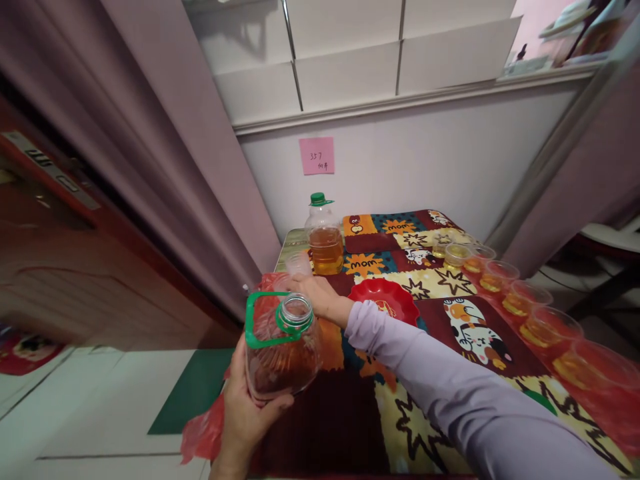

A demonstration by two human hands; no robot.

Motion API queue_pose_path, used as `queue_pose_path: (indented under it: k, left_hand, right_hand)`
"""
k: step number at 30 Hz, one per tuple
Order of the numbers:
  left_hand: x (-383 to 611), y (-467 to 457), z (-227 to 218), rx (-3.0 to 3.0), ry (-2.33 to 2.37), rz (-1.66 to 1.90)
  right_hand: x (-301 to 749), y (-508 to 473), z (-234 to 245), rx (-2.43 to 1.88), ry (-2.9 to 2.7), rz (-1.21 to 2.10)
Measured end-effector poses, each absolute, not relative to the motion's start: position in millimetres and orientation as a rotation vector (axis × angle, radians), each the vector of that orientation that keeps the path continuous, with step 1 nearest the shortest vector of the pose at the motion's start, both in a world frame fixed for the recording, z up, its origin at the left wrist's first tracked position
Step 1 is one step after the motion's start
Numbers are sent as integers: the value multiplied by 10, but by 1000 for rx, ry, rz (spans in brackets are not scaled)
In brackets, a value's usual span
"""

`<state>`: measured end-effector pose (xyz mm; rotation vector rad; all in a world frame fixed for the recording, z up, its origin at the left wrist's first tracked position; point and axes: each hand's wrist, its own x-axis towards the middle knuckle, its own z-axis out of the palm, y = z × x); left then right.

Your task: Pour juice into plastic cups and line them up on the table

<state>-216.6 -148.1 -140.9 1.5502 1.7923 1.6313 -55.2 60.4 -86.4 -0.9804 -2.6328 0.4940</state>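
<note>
My left hand (245, 407) is wrapped round the lower side of a clear plastic jug (287, 363), which is uncapped and has a green carrying handle at its neck. The jug is see-through, and I cannot make out any liquid in it. Behind the jug, my right hand (315, 297) reaches across to some clear plastic cups (299, 262) at the table's left side. Its fingers are bent and closed at the cups, though the jug and the hand itself partly hide them. A second jug (326, 248), green-capped and part full of amber liquid, stands just behind.
A red scalloped plate (387, 293) lies mid-table on patterned mats (350, 420). Along the right edge runs a row of clear cups (550, 327) holding yellowish liquid. Red plastic film (203, 430) hangs over the left edge. A green cap-like piece (541, 401) lies at right.
</note>
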Motion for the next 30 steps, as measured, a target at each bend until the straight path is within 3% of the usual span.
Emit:
queue_pose_path:
  k: [30]
  left_hand:
    - [-2096, -1474, -1335, 1574, 1692, 1674]
  right_hand:
    - [-500, 670, -859, -987, -2552, 589]
